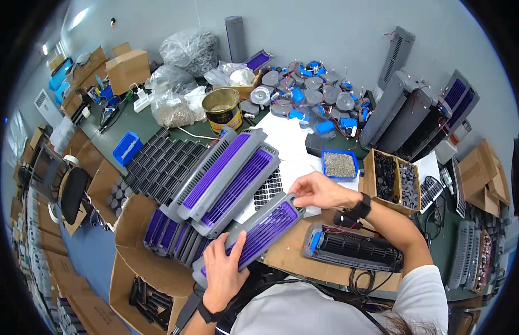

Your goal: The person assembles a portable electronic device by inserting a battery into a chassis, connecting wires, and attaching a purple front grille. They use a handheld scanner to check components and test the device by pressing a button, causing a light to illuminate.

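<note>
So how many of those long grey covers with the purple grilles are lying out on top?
3. One is held between the left hand and right hand: the held cover. Two more covers lie side by side just behind it. Others may sit hidden in the cardboard box.

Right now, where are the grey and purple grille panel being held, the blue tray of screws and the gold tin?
grey and purple grille panel (265, 230), head view, purple slats.
blue tray of screws (339, 164), head view, screw pile.
gold tin (222, 111), head view, side wall.
</note>
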Demonstrator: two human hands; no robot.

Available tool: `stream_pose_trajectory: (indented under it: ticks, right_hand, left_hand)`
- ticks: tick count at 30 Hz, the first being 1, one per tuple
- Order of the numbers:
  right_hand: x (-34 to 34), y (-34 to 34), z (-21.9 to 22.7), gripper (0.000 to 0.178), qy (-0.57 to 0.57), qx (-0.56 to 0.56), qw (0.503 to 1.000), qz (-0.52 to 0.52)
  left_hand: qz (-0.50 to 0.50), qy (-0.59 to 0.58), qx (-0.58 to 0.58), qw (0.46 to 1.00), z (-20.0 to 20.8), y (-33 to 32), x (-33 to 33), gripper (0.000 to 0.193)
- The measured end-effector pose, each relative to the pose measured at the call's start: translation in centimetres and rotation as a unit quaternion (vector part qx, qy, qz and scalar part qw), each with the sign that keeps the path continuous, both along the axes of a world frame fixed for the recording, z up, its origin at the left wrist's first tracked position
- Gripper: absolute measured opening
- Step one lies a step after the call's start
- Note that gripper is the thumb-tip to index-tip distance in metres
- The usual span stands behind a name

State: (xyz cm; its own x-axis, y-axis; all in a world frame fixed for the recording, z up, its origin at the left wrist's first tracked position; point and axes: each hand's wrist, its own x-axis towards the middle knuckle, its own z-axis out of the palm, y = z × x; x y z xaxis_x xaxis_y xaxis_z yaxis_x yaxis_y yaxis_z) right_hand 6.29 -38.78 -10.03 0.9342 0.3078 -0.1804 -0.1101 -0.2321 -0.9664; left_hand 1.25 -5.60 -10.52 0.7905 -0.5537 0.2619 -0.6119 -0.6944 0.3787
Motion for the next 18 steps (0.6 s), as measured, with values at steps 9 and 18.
stream_pose_trajectory:
  ticks: [9,18]
  right_hand:
    - [-14.1,2.8,11.3,0.039,-0.203,0.132,0.958,-0.157]
    - [-20.2,11.5,4.1,0.024,-0.488,-0.254,0.804,-0.227]
  left_hand:
    - [0.164,-0.385,-0.204,0.885,9.0,-2.8,1.7,0.086]
    - [-0.144,0.586,-0.574,0.553,5.9,-10.2,-3.8,0.095]
